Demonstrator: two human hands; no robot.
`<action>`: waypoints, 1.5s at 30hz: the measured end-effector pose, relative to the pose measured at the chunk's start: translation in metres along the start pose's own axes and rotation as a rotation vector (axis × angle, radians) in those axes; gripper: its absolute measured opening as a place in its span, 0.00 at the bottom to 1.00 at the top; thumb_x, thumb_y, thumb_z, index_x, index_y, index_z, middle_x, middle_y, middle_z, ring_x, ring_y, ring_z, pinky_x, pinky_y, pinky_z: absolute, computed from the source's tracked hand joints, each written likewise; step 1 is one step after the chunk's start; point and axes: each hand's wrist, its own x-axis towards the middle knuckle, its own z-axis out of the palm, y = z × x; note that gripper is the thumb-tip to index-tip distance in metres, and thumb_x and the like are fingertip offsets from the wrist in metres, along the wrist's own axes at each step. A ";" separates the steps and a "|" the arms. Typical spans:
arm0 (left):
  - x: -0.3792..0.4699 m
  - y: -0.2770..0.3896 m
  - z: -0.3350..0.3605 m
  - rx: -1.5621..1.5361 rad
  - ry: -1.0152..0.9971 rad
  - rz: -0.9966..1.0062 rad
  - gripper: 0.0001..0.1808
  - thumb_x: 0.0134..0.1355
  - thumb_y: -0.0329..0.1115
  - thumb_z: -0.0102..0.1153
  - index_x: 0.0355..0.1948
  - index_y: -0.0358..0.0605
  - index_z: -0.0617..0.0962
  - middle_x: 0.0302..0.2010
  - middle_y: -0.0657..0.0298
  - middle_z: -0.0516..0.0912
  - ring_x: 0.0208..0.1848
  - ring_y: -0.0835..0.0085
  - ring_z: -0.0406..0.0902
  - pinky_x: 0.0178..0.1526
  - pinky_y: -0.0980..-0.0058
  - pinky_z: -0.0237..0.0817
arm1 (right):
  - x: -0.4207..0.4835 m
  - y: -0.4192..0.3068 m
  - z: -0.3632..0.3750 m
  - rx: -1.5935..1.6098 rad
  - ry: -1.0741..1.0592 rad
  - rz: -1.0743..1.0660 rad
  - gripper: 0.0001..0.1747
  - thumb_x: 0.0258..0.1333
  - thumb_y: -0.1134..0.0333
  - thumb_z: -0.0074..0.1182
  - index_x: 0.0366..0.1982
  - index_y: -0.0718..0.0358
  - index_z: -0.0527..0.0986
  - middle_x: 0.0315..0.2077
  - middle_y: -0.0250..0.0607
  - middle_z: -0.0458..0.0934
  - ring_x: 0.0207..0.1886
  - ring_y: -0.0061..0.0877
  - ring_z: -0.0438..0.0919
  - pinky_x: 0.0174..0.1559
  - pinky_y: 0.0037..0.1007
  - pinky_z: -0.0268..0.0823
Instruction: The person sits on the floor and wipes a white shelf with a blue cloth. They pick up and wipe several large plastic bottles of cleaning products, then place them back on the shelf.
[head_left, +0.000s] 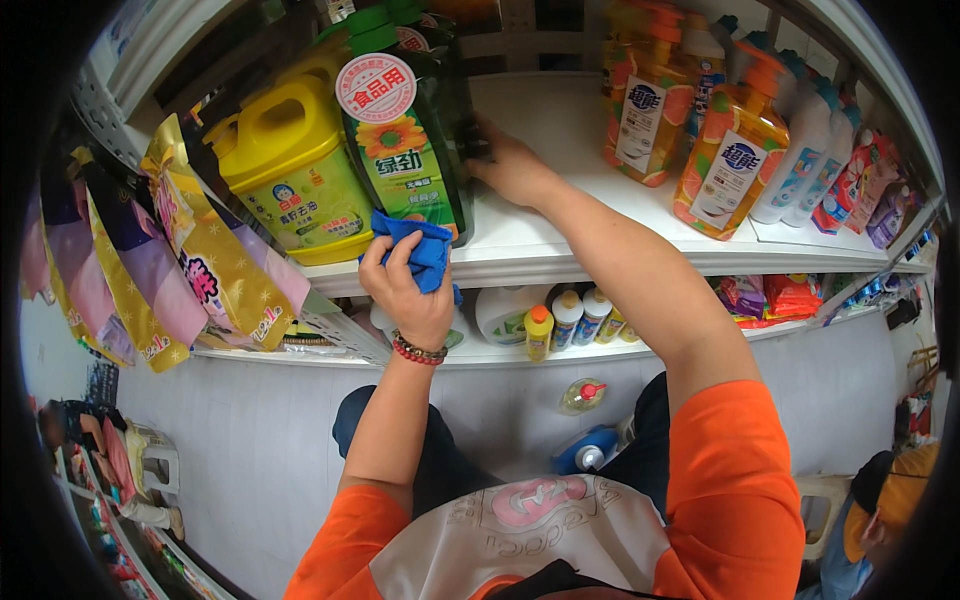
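Note:
My left hand grips a blue cloth at the front lower edge of a large green dish-soap bottle. The bottle stands upright on a white shelf, with a round sticker near its shoulder. My right hand reaches in along the right side of the dark green bottles, its fingertips partly hidden and blurred there; whether it grips one is unclear. Directly left of the green bottle stands a yellow-green detergent jug with a moulded handle. Another green-capped bottle stands behind the front one.
Orange pump bottles and white bottles stand at right. Gold pouches hang at left. Several small bottles line the lower shelf. A clear red-capped bottle and a blue container sit on the floor. People sit at both sides.

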 end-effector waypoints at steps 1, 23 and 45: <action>0.001 0.001 0.001 -0.013 0.007 -0.016 0.27 0.53 0.30 0.75 0.54 0.47 0.79 0.57 0.52 0.69 0.60 0.51 0.68 0.64 0.56 0.58 | 0.000 -0.001 0.000 0.013 -0.002 0.021 0.45 0.58 0.64 0.64 0.72 0.68 0.57 0.63 0.62 0.73 0.66 0.50 0.73 0.66 0.38 0.66; 0.022 -0.023 -0.016 0.004 0.218 -0.116 0.31 0.45 0.28 0.74 0.54 0.49 0.80 0.53 0.56 0.72 0.55 0.53 0.70 0.62 0.53 0.56 | -0.008 -0.027 -0.026 0.127 0.096 0.152 0.40 0.56 0.72 0.61 0.71 0.62 0.64 0.60 0.46 0.76 0.59 0.36 0.78 0.58 0.33 0.74; 0.042 -0.021 -0.017 0.336 0.083 -0.218 0.55 0.49 0.39 0.75 0.76 0.47 0.59 0.60 0.49 0.60 0.63 0.48 0.59 0.66 0.50 0.50 | -0.013 -0.037 -0.023 -0.015 0.096 0.183 0.34 0.54 0.79 0.52 0.66 0.59 0.69 0.52 0.41 0.81 0.48 0.28 0.84 0.50 0.30 0.75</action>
